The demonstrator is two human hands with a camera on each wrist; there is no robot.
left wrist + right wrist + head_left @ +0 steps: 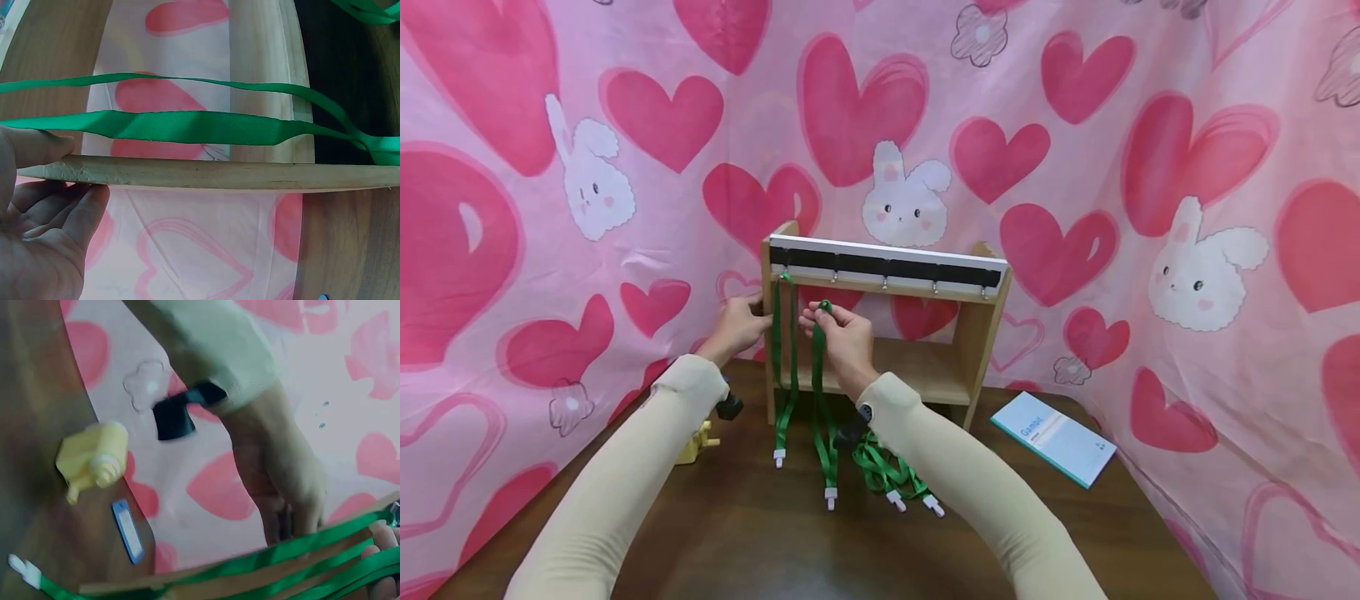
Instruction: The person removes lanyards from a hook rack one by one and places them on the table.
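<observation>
A small wooden shelf point(917, 367) stands on the table, with a white and black strip point(880, 265) of metal hooks along its top front. From the leftmost hook hangs a green lanyard point(794, 367) with a white clip. My left hand point(737, 327) grips the shelf's left side panel point(206, 175), thumb on one face and fingers on the other. Just right of the hung lanyard, my right hand point(847, 337) pinches a second green lanyard point(818, 358) near its top loop, below the hooks. Its white clip point(831, 497) dangles at the lower end.
More green lanyards point(872, 467) lie bunched on the table, partly behind my right forearm. At the right is a white and teal booklet point(1052, 437). A yellow object point(94, 456) with a nozzle-like part and a blue-edged tag point(128, 531) sit left of the shelf.
</observation>
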